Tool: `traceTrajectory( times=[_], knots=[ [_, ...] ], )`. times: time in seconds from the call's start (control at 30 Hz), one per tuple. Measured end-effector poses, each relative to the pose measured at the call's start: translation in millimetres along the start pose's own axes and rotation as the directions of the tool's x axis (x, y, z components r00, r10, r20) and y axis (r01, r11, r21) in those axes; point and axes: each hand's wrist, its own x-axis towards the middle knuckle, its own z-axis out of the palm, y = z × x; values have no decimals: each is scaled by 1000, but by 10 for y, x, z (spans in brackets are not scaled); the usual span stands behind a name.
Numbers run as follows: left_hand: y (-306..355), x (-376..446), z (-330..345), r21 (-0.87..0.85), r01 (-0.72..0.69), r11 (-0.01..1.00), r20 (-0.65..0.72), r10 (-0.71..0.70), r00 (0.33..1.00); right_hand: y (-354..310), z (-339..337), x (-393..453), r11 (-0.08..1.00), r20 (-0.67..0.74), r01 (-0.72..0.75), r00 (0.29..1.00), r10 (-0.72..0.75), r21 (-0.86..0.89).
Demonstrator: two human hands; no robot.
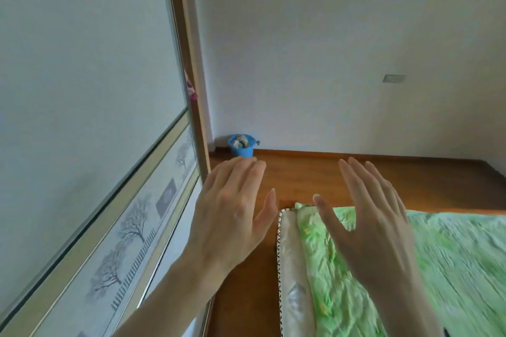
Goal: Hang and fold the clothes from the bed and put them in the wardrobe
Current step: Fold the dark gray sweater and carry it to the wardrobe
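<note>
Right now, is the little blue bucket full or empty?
Not empty: the small blue plastic bucket in the corner shows pale crumpled stuff up to its rim.

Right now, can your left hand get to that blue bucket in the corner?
Probably not from here. The left hand is open, empty and raised, but the blue bucket sits far off across the wooden floor, against the wall by the wardrobe door. Nothing blocks the way; it looks like a few steps closer are needed.

No legible text, labels, brands or numbers on any surface.
</note>
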Motion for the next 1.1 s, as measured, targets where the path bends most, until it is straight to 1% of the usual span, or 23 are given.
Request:
traceTrajectory(
  times=[0.13, 0.23, 0.33, 0.4, 0.5, 0.57, 0.73, 0.83, 0.97, 1.03, 1.1],
  knots=[
    [233, 291, 457, -86, -55, 995, 45, 59, 997, 470, -100, 6, 990, -33, -115, 993, 112, -85],
    [514, 504, 758, -154, -131, 979, 73, 144, 987, 796, -277, -89, 967, -72, -210, 977, 202, -146],
    [876, 679, 1039, -237, -217, 947, 85, 243, 966, 1136, -486, -311, 921, -99, -316, 948, 301, -229],
    [1151, 763, 1226, -308, -273, 911, 84, 312, 946, 1345, -615, -502, 869, -116, -401, 916, 384, -289],
    [1603, 842, 1558, -442, -346, 827, 49, 408, 912, 1602, -763, -792, 760, -193, -548, 836, 514, -349],
    [1803, 845, 1773, -497, -357, 791, 35, 430, 902, 1679, -783, -885, 714, -217, -589, 806, 551, -378],
    [2555, 868, 2284, -661, -391, 640, 26, 540, 841, 1955, -954, -1206, 532, -330, -734, 671, 664, -421],
    [2878, 873, 2553, -725, -413, 551, 16, 612, 790, 2080, -1028, -1360, 412, -367, -802, 574, 732, -432],
    [3228, 936, 2923, -784, -450, 427, -41, 688, 724, 2214, -1028, -1469, 276, -453, -876, 448, 771, -396],
    [3355, 954, 3072, -800, -461, 385, -63, 709, 702, 2286, -987, -1503, 217, -478, -897, 395, 785, -385],
    [3447, 960, 3213, -808, -468, 358, -76, 724, 685, 2352, -911, -1538, 178, -485, -909, 357, 798, -377]
  ],
)
